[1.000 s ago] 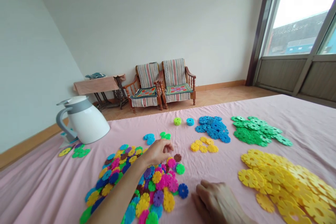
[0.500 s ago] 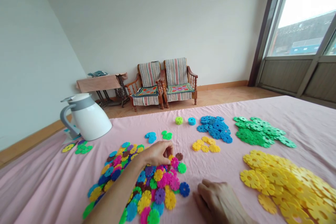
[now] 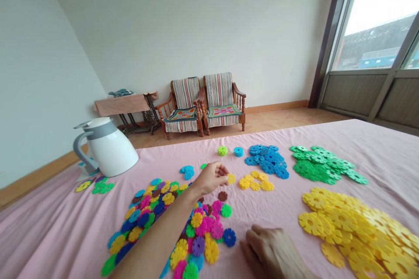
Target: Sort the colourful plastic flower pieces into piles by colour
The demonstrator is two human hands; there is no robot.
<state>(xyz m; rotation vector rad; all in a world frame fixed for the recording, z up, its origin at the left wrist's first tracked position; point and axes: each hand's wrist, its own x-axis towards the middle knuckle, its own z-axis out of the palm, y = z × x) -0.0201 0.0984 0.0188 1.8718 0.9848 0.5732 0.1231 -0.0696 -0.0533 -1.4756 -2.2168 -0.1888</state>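
Note:
My left hand [image 3: 212, 178] reaches over the far right side of a mixed pile of small notched plastic discs [image 3: 198, 246]. Its fingers pinch a yellow disc [image 3: 231, 178], held just left of a small group of yellow discs [image 3: 255, 181]. My right hand [image 3: 273, 250] rests on the pink cloth, fingers curled together and nothing visible in them. A dark blue disc [image 3: 229, 237] lies to its left, and a brown disc [image 3: 222, 196] lies below my left hand. Behind that hand, a few light green discs [image 3: 204, 166] are partly hidden.
Larger yellow discs [image 3: 356, 226] are heaped at right, with green discs [image 3: 324, 163] and blue discs [image 3: 268, 159] farther back. Short stacks of lime [image 3: 222, 151] and light blue discs [image 3: 238, 151] stand near the far edge. A white jug [image 3: 113, 150] stands at left.
My left hand has moved up and right, away from the mixed pile, with a yellow disc in its fingertips. My right hand has stayed in place.

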